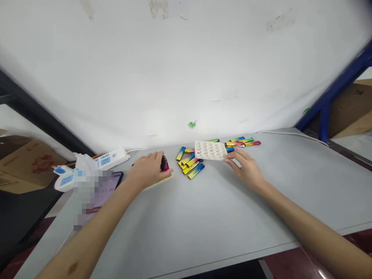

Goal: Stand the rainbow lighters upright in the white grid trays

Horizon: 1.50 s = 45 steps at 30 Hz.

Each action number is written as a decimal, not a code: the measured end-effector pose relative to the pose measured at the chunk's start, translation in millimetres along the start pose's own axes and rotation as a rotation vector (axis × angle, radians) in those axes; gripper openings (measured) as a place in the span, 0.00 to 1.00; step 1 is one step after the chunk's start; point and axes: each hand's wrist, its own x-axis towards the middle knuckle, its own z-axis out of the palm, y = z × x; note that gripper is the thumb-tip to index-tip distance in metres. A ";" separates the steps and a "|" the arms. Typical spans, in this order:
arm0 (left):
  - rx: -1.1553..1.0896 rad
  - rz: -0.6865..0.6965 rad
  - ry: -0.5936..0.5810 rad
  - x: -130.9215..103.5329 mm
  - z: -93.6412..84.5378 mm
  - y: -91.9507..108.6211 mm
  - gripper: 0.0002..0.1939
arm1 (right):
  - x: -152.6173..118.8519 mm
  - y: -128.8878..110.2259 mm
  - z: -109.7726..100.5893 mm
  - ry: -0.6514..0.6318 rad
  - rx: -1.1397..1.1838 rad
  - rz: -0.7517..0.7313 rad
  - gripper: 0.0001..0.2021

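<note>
My right hand (pixel 244 166) pinches the near right corner of a white tray (pixel 211 150) with rows of small slotted pockets. The tray is tilted above several shiny lighter-like cases (pixel 190 164) in yellow, blue and pink. On the left, my left hand (pixel 149 167) is closed over a cluster of upright shiny cases (pixel 164 164), dark and pink at the top with yellow low down. A pale edge shows beneath this cluster; most of it is hidden by my palm.
More shiny cases (pixel 244 142) lie near the wall at right. Left of my left arm are a white power strip (pixel 109 159) with plugs and a phone (pixel 107 188). A white cable (pixel 293 133) runs along the table's (pixel 203 217) back right. Cardboard boxes (pixel 351 104) stand beyond the blue frame.
</note>
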 end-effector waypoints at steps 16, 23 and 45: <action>0.143 0.146 0.107 44.6 -0.1 -44.5 0.39 | -55.6 -19.4 -21.6 -0.402 0.225 -0.102 0.07; -0.136 0.311 0.376 3.7 1.3 44.0 0.20 | -47.3 -25.1 -20.8 -0.326 0.193 -0.042 0.08; -0.471 0.362 0.306 -19.6 41.4 100.4 0.11 | 3.4 28.3 18.2 -0.101 -0.246 0.181 0.14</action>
